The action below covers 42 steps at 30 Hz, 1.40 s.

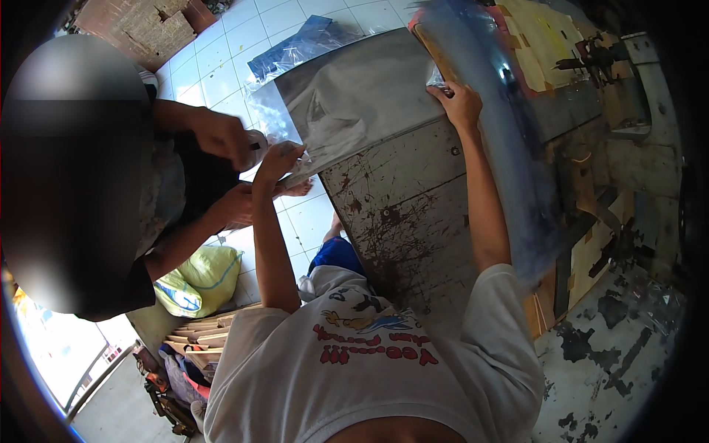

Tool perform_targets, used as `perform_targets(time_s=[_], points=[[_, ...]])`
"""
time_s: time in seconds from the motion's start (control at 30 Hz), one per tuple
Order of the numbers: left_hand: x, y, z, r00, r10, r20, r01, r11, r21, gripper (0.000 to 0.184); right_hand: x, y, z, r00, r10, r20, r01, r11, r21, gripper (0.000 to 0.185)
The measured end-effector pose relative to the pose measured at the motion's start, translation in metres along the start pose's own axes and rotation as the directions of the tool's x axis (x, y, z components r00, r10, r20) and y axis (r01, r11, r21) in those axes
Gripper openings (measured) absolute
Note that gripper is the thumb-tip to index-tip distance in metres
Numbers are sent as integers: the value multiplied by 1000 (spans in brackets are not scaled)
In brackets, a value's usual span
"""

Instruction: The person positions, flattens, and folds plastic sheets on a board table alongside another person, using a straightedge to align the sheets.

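A grey sheet [369, 92] with clear plastic about it lies across the worn table [399, 214]. My left hand [279, 161] is closed on the sheet's near left corner, beside a co-worker's hands. My right hand [459, 103] pinches a bit of clear plastic film [437, 76] at the sheet's right end. One co-worker's hand [219, 136] holds what looks like a roll of tape [256, 149] close to my left hand. Their other hand [238, 204] is at the sheet's edge, partly hidden behind my forearm.
Bluish plastic sheeting [509, 140], partly blurred, runs along my right side. Behind it stands a metal machine frame [650, 148]. A blue piece [295, 48] under plastic lies on the tiled floor [221, 52]. A yellow-green sack [203, 280] sits at left, near stacked boards [196, 336].
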<state>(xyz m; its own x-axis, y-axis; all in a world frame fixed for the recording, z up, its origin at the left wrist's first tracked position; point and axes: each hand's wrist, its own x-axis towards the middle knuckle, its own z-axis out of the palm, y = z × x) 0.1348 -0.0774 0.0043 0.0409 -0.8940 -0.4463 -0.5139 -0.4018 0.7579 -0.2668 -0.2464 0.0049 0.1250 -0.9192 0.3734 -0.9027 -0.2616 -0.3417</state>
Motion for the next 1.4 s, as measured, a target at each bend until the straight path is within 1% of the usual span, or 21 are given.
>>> perform_targets(time_s=[0.03, 0.13, 0.2, 0.23, 0.33, 0.37, 0.47, 0.5, 0.6, 0.7, 0.8, 1.0, 1.1, 1.2, 1.3, 1.4], points=[[3, -6, 1, 1000, 5, -4, -5, 1000, 28, 35, -1, 1, 2, 999, -26, -23, 26, 1000, -15, 45], [12, -30, 6, 956, 288, -51, -289, 957, -16, 31, -1, -1, -1, 998, -52, -18, 52, 998, -48, 44], [15, -32, 10, 997, 45, -64, -56, 982, -182, 29, -2, -2, -2, 998, -60, 1, 60, 998, -28, 45], [13, -27, 11, 995, -80, -57, 63, 963, -264, 29, -2, -2, -2, 998, -65, 11, 65, 998, -16, 45], [-1, -7, 2, 999, -47, 15, 49, 955, -292, 31, -2, 3, 3, 979, -148, -140, 141, 988, -58, 45], [-1, -3, -1, 998, -69, 0, 68, 990, -120, 32, -2, 5, 3, 995, -91, -40, 89, 994, -58, 48], [-2, 0, 1, 993, -119, -18, 112, 969, -219, 32, -2, 9, 10, 996, -83, -27, 80, 993, -82, 50], [-4, 5, 1, 989, -145, -24, 138, 972, -192, 32, -1, 9, 10, 997, -73, -9, 72, 994, -80, 50], [0, 2, -1, 978, -208, 33, 210, 953, -218, 31, -1, 8, 7, 998, -64, 6, 64, 996, -58, 49], [-1, 2, -1, 981, -191, 24, 192, 958, -215, 31, -1, 7, 7, 998, -55, 11, 55, 994, -92, 49], [-4, 8, 1, 983, -184, -6, 179, 961, -213, 31, -1, 8, 7, 998, -65, -2, 65, 994, -86, 49], [-3, 0, -1, 988, -148, 42, 154, 958, -244, 31, -3, 7, 6, 995, -86, -59, 82, 994, -70, 49], [-5, 3, -1, 989, -146, 21, 147, 973, -176, 31, -4, 4, 6, 994, -85, -73, 78, 992, -101, 49], [-4, -3, 3, 994, -113, -4, 108, 959, -260, 32, -7, 1, 4, 992, -82, -92, 68, 986, -149, 49], [3, -19, 6, 997, -79, 0, 76, 956, -282, 32, -10, -2, 3, 995, -51, -87, 34, 981, -191, 48], [-2, -19, 14, 998, -66, 21, 67, 852, -520, 33, -10, -4, 3, 996, -35, -79, 18, 979, -204, 47]])
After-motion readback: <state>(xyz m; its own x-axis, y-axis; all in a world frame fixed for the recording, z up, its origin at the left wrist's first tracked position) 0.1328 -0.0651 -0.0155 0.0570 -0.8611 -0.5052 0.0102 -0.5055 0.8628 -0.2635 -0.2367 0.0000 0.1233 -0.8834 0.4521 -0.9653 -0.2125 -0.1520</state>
